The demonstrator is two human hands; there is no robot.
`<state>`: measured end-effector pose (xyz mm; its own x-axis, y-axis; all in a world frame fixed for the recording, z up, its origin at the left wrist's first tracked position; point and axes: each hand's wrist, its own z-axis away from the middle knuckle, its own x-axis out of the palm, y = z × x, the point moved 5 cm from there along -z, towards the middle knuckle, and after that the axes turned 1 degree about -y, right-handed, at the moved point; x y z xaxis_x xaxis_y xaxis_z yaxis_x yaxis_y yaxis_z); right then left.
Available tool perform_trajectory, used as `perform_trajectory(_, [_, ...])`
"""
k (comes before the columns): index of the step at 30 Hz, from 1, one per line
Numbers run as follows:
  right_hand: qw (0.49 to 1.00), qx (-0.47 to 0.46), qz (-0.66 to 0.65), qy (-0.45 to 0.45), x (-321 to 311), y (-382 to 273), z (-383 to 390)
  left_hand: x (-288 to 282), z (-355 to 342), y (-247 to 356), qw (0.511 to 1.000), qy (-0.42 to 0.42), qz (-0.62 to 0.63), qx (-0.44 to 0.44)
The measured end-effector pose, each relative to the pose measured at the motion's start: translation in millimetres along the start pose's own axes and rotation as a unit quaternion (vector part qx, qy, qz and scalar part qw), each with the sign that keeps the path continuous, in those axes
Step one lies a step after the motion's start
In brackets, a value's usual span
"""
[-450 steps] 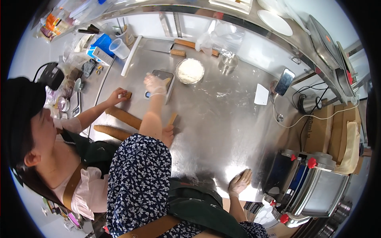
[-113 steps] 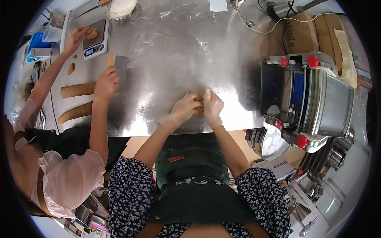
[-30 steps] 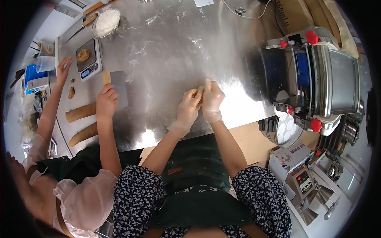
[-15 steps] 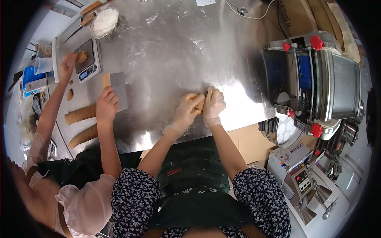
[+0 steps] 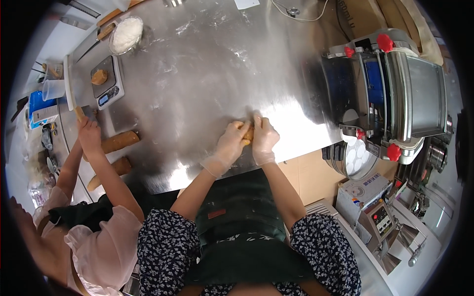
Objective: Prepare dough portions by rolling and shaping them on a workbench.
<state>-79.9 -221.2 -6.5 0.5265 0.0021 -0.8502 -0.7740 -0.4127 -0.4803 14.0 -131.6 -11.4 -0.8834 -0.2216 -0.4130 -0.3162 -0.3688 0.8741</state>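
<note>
The left hand (image 5: 232, 144) and right hand (image 5: 265, 139) curl their fingers snugly around the dough (image 5: 249, 134) between them, likely so each braces it against the other's pressing.

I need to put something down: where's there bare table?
Across the middle of the table, between the scale and the machine, beyond the left hand and right hand gripping dough. Crowded: the left end, with scale, white powder, brown rolls and a co-worker's hands.
</note>
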Motion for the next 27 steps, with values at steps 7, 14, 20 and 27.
perform_trajectory(7, [0.999,-0.005,0.042,0.024,-0.4,15.0,17.3,5.7,23.0,19.4,1.0,0.014,-0.002,0.012])
perform_trajectory(14, [0.969,0.163,-0.177,-0.049,-9.3,-23.1,-19.3,-9.2,8.0,9.2,0.993,0.111,0.034,0.034])
perform_trajectory(20, [0.993,-0.101,0.031,0.044,26.6,-15.1,-24.9,-24.2,-7.2,3.9,0.992,0.104,0.016,0.076])
perform_trajectory(27, [0.999,0.021,0.004,-0.026,7.0,-10.3,-1.2,-8.6,5.2,9.2,0.994,-0.019,-0.09,0.056])
